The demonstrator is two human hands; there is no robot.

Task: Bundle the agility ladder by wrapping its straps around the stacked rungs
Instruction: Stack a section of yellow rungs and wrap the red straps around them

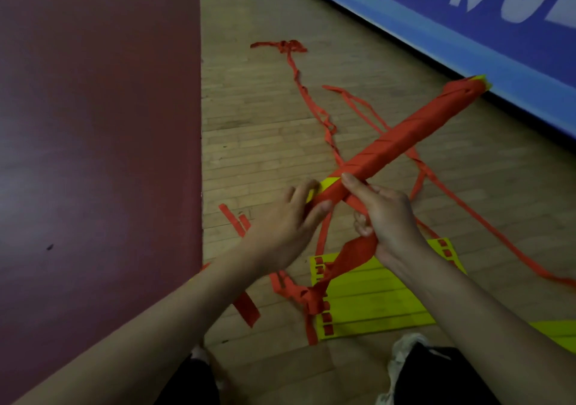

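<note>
A long stack of yellow rungs [405,136], almost fully wound in red strap, slants from the middle of the view up to the right. My left hand [290,217] grips its near end, where bare yellow still shows. My right hand [383,217] holds a red strap [355,251] pulled taut against the bundle, its thumb pressing on the wrap. That strap runs down from my right hand to the floor.
A second set of yellow rungs [374,298] lies flat on the wooden floor below my hands. Loose red straps [311,99] trail across the floor. A dark red mat [93,155] lies left, a blue banner [436,24] at upper right. My shoes [405,351] show at the bottom.
</note>
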